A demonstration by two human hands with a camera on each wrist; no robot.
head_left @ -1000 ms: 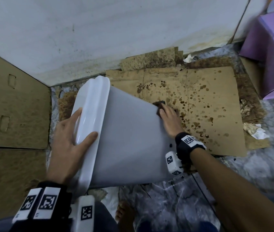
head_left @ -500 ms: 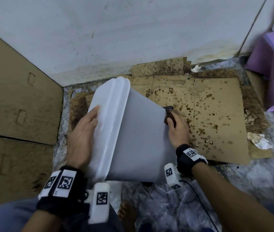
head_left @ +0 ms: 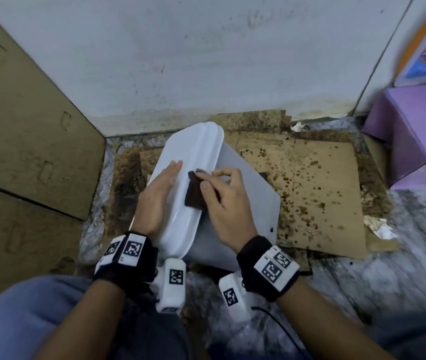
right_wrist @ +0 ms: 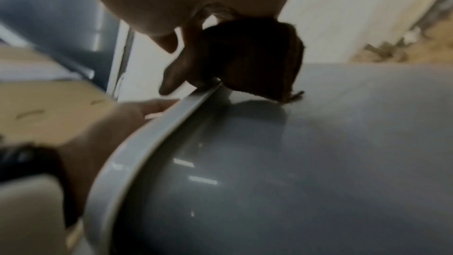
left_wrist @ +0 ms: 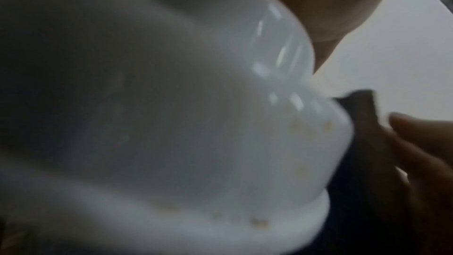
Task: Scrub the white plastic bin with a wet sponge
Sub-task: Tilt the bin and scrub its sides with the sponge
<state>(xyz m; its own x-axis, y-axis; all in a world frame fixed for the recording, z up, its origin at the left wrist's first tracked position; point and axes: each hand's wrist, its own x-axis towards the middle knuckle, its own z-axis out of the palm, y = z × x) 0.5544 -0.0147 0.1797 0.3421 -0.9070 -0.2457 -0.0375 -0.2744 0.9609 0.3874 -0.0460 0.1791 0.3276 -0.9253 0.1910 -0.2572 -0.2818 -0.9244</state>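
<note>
The white plastic bin lies on its side on stained cardboard, its wide rim turned toward me. My left hand lies along the rim's left side with straight fingers, steadying it. My right hand pinches a dark brown sponge and holds it against the rim's outer lip. The left wrist view shows the bin's rounded rim with small tan spots and the sponge at its right edge. In the right wrist view the sponge sits on the rim's edge.
Wet, spotted cardboard covers the floor under the bin. A white wall stands behind it, a cardboard box at the left, and a purple box at the right. Marble floor and my knees lie nearest to me.
My right hand brought the sponge from the bin's far bottom corner up to the rim. The left hand shifted along the rim, and the view moved closer over the bin.
</note>
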